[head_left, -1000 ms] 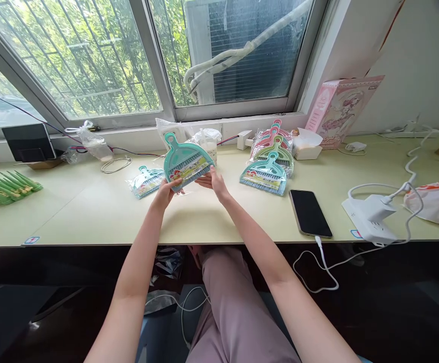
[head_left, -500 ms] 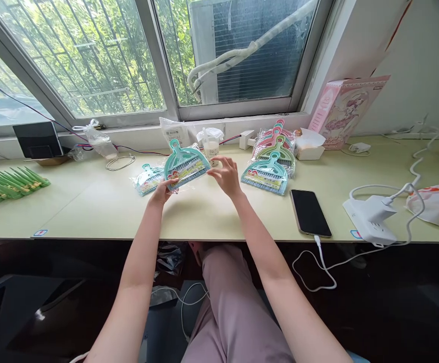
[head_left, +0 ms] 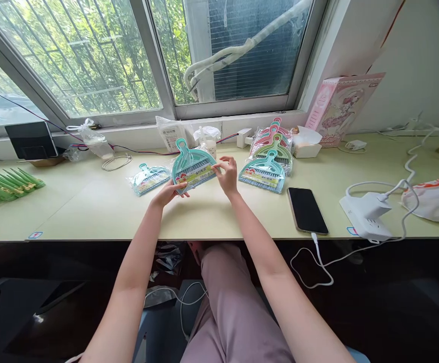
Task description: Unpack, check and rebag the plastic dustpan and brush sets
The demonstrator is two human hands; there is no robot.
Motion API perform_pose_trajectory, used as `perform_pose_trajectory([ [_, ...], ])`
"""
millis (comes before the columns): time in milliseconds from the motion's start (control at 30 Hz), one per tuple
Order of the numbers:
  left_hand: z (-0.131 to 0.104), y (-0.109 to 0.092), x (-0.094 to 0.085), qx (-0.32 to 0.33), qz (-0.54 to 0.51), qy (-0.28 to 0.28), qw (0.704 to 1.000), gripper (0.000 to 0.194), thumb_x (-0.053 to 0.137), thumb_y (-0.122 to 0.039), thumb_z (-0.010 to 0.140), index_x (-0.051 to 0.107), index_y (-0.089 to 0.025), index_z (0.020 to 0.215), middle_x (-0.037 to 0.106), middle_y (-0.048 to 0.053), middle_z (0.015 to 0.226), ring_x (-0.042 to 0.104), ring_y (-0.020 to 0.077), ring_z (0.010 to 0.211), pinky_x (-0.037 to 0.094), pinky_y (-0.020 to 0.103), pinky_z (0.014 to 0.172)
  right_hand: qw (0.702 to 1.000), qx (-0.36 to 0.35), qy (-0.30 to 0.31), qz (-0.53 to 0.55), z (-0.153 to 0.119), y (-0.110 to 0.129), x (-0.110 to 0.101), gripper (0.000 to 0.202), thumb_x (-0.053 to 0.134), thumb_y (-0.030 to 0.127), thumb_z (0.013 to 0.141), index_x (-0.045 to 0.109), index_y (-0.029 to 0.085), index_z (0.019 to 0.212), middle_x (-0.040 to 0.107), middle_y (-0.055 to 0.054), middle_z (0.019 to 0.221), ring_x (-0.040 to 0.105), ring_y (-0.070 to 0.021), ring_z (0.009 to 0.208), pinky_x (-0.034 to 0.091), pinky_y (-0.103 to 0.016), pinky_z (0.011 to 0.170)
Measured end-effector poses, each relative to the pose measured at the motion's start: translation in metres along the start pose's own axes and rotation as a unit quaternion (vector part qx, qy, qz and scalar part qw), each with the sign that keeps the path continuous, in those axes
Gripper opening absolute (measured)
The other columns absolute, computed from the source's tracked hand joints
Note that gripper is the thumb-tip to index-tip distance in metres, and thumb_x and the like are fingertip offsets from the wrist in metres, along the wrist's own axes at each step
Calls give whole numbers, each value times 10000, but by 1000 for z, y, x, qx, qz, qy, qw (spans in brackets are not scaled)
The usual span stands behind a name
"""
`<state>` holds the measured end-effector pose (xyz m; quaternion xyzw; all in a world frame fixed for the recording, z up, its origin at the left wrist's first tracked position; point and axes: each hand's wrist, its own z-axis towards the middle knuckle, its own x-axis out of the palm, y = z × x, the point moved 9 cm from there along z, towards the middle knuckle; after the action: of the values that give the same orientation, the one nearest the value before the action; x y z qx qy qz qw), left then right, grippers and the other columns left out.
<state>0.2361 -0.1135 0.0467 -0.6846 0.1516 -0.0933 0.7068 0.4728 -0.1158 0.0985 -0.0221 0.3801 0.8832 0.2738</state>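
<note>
A teal dustpan and brush set (head_left: 194, 164) in clear wrap is held up above the table, its loop handle pointing up. My left hand (head_left: 169, 192) grips its lower left corner, thumb in front. At its right edge, my right hand (head_left: 227, 176) pinches the wrap between thumb and fingers. Another wrapped teal dustpan set (head_left: 149, 178) lies flat to the left, behind my left hand. Right of my right hand, a wrapped teal set (head_left: 264, 173) lies in front of a green one (head_left: 279, 146) and pink ones (head_left: 274, 130).
On the right are a phone (head_left: 308, 210) on a cable, a power strip (head_left: 367, 218), a white plastic bag (head_left: 435, 199), a tissue box (head_left: 306, 143) and a pink box (head_left: 342, 108). A plastic cup (head_left: 209, 141) stands behind the held set. Green stalks (head_left: 9, 186) lie far left.
The held dustpan set has shifted slightly right and now faces me more squarely. My left hand moved right with it, and my right hand stays at the right edge. The view shifted slightly.
</note>
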Motion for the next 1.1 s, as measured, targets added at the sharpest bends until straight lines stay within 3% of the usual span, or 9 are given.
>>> perform_pose_trajectory([
  [133,-2,-6,0,10,14,-1,1000,509,785,-382,793,579,-123,1180,729,135,1037,720,181,632,513,248,519,995,46,25,88,-3,-8,8,275,620,266,944,671,253,1214,553,-112,1407,647,-226,1149,559,-411,1007],
  [233,-3,-7,2,3,36,3,999,505,793,-401,775,599,-111,1139,731,142,1025,717,188,622,506,259,519,964,167,101,180,-6,-27,27,505,671,312,907,561,245,1396,701,-100,1235,707,-240,1050,620,-428,921],
  [300,-3,-6,4,1,45,8,999,528,793,-417,777,590,-117,1161,731,151,1061,722,194,638,507,264,531,932,240,145,231,-10,-38,40,447,674,335,895,639,196,1319,762,-80,1044,738,-246,947,653,-439,850],
  [367,-3,-7,6,5,54,14,998,567,776,-450,796,571,-127,1214,725,168,1121,734,204,683,522,271,563,915,276,140,258,-11,-45,42,339,657,308,893,718,164,1194,773,-66,964,750,-235,869,667,-432,809],
  [567,-7,-17,17,48,42,66,996,835,620,-730,805,478,-188,1424,595,237,1389,736,312,988,608,365,722,909,312,66,268,-9,-57,31,271,652,241,880,751,124,1104,786,-67,929,758,-225,881,672,-379,796],
  [667,-10,-25,25,76,53,84,992,950,781,-640,697,426,-246,1484,515,222,1481,699,346,1102,616,394,788,911,316,32,264,-9,-62,24,277,637,243,892,736,120,1120,785,-83,980,758,-227,913,672,-367,795],
  [767,-4,-21,15,68,84,-8,994,870,827,-489,708,443,-254,1453,595,175,1386,738,256,953,604,319,705,914,307,34,264,-9,-60,26,275,645,267,899,724,137,1128,782,-93,1017,759,-230,916,674,-378,795],
  [900,9,-6,-12,45,59,-135,988,539,709,-536,805,583,-166,1177,708,125,1106,701,152,636,514,242,525,913,294,57,276,-11,-52,38,309,680,298,892,696,149,1162,778,-99,1019,762,-237,894,675,-414,802],
  [1100,19,11,-32,18,32,-211,977,411,693,-499,794,550,-173,999,699,63,884,656,137,492,401,224,433,909,285,83,293,-14,-47,48,295,677,334,901,656,177,1150,771,-82,1035,756,-223,947,665,-400,847],
])
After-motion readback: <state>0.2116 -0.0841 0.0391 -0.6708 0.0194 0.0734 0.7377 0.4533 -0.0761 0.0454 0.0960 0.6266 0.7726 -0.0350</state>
